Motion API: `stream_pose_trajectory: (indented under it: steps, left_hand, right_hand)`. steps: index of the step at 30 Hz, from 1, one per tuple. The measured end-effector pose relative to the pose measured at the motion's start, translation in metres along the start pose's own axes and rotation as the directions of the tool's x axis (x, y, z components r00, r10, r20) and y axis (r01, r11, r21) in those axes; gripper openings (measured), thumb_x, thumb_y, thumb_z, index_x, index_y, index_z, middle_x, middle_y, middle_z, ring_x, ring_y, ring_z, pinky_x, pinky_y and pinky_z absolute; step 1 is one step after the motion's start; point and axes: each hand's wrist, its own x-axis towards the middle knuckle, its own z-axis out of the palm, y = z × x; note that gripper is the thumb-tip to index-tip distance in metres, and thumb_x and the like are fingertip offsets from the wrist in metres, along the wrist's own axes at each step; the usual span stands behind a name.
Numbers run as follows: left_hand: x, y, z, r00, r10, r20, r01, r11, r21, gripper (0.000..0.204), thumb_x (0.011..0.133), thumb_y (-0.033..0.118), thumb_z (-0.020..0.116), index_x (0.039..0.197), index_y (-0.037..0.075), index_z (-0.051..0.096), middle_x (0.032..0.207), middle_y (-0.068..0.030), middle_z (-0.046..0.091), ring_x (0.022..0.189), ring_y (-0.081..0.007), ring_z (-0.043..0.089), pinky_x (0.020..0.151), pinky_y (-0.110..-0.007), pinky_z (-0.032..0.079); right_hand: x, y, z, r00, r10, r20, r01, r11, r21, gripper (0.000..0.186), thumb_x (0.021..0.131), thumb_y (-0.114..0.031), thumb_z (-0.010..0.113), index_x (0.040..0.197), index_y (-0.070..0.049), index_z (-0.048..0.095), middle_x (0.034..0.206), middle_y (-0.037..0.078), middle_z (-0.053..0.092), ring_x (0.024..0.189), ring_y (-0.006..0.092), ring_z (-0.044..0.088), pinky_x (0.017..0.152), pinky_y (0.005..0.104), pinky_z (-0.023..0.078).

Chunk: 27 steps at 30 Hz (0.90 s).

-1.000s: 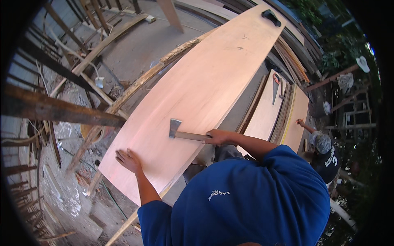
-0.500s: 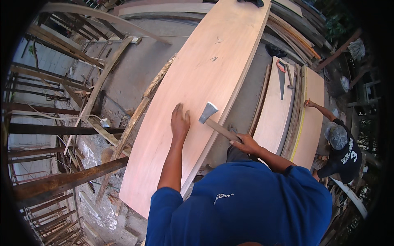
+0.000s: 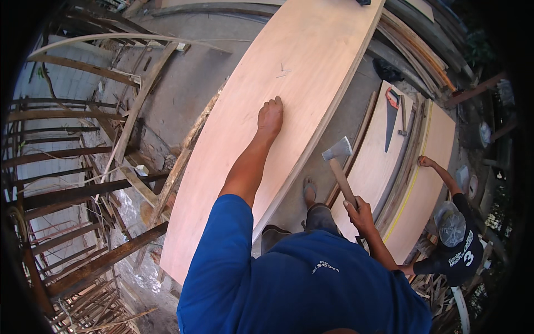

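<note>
My left hand (image 3: 271, 116) is closed, its curled fingers against the broad face of a long plywood sheet (image 3: 222, 161). Just beyond it, dark pencil strokes (image 3: 283, 71) mark the wood. In my right hand (image 3: 360, 214) is the wooden handle of a hatchet (image 3: 337, 148), gripped low. Its grey steel head points away from me, over the gap to the right of the sheet, touching nothing.
Right of me, a handsaw (image 3: 391, 119) and a hammer (image 3: 403, 114) lie on a narrower board (image 3: 364, 181). Beyond, a co-worker (image 3: 459, 239) reaches over another board with a yellow tape measure (image 3: 409, 192). Wooden beams (image 3: 105, 259) and rubble lie left.
My left hand has slid forward along the sheet, its spread fingers now curled in. My right hand has drawn the hatchet off to the right, away from above the plywood.
</note>
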Motion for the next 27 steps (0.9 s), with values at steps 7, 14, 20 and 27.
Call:
stream_pose_trajectory:
  steps: [7, 14, 20, 27]
  left_hand:
    - [0.019, -0.028, 0.001, 1.000, -0.030, -0.009, 0.030, 0.999, 0.016, 0.016, 0.086, -0.002, 0.063, 0.102, -0.003, 0.066, 0.095, -0.0158, 0.070, 0.088, -0.0302, 0.072, 0.073, -0.036, 0.062]
    - [0.010, -0.043, 0.003, 0.785, -0.391, 0.481, -0.026, -0.796, -0.604, 0.041, 0.088, -0.006, 0.056, 0.129, -0.006, 0.057, 0.098, -0.0133, 0.067, 0.099, -0.0292, 0.068, 0.086, -0.041, 0.061]
    - [0.049, -0.032, 0.016, 0.878, -0.229, 0.420, -0.065, -0.927, -0.369, 0.016, 0.090, 0.002, 0.059, 0.106, 0.000, 0.064, 0.091, -0.0117, 0.069, 0.092, -0.0286, 0.069, 0.081, -0.041, 0.060]
    - [0.131, -0.010, 0.002, 0.755, -0.592, 0.280, 0.497, 0.240, -0.834, 0.030, 0.088, 0.033, 0.074, 0.087, 0.004, 0.073, 0.083, -0.0110, 0.073, 0.077, -0.0280, 0.071, 0.071, -0.038, 0.055]
  right_hand:
    - [0.020, -0.022, -0.013, 1.000, -0.020, -0.013, 0.021, 0.987, 0.162, 0.036, 0.099, -0.032, 0.070, 0.096, 0.004, 0.064, 0.059, 0.006, 0.057, 0.052, 0.0119, 0.051, 0.050, 0.0340, 0.042]
    - [0.011, -0.045, -0.021, 0.999, 0.044, 0.020, -0.048, 0.955, 0.294, 0.035, 0.101, -0.033, 0.068, 0.094, 0.001, 0.062, 0.064, 0.003, 0.058, 0.055, 0.0099, 0.051, 0.049, 0.0318, 0.043]
    - [0.004, -0.060, -0.030, 0.998, 0.064, -0.016, -0.057, 0.959, 0.279, 0.038, 0.102, -0.036, 0.068, 0.088, -0.001, 0.060, 0.063, 0.001, 0.055, 0.056, 0.0093, 0.051, 0.051, 0.0307, 0.043]
    - [0.048, -0.063, -0.061, 1.000, -0.021, 0.012, 0.019, 0.993, 0.113, 0.040, 0.100, -0.036, 0.069, 0.091, 0.003, 0.061, 0.062, 0.008, 0.057, 0.055, 0.0146, 0.051, 0.054, 0.0355, 0.044]
